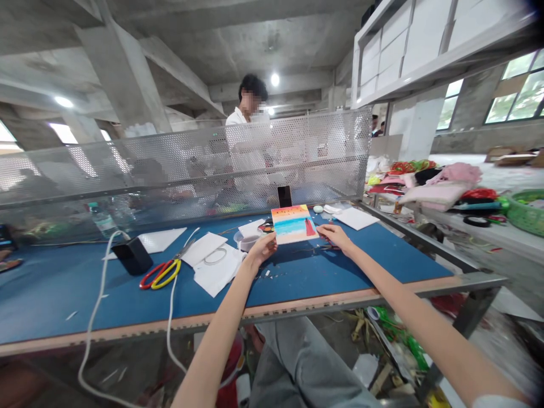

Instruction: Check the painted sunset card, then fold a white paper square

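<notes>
A small painted canvas [292, 225] with an orange sky, a blue sea band and a red figure is held up above the blue tabletop. My left hand [262, 249] grips its lower left corner. At the lower right edge, my right hand [335, 235] pinches it with fingers closed. Behind the canvas a dark phone [284, 196] stands upright. A plastic cup [247, 242] sits beside my left hand, partly hidden. White sheets [215, 269] lie to the left, and another white panel [357, 218] is to the right.
Scissors with red and yellow handles [165, 273] lie left, near a black box [132, 255] and a white cable [96, 317]. A bottle [102, 218] stands by the perforated metal screen [178, 164]. Behind it is a person in white [249, 141]. A green basket [529, 212] is far right.
</notes>
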Action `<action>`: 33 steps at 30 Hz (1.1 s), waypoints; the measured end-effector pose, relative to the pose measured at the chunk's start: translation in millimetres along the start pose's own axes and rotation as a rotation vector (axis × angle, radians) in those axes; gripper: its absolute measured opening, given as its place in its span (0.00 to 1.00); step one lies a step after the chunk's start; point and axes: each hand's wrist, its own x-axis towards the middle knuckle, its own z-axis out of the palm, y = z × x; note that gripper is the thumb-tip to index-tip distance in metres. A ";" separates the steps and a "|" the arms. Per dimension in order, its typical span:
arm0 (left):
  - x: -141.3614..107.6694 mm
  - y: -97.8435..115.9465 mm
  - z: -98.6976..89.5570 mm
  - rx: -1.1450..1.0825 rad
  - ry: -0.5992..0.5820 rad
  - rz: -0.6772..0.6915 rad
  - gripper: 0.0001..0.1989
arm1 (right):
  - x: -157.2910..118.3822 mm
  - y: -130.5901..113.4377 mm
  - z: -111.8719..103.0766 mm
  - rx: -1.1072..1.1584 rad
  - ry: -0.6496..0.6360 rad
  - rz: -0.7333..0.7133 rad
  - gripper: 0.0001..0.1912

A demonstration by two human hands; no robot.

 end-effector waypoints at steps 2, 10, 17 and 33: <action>2.8 -1.8 -1.6 -0.008 0.028 0.022 0.07 | -0.2 -1.3 -0.6 0.018 -0.033 0.038 0.24; 1.4 -1.9 1.5 0.011 0.038 0.024 0.08 | 4.2 0.7 -3.8 0.183 -0.001 0.153 0.13; -5.8 3.5 5.9 0.025 0.041 0.015 0.08 | 11.7 8.9 -9.1 0.195 0.009 0.107 0.16; -5.4 5.9 0.8 0.100 -0.062 -0.056 0.15 | 48.7 35.3 -119.5 -0.444 0.622 0.138 0.12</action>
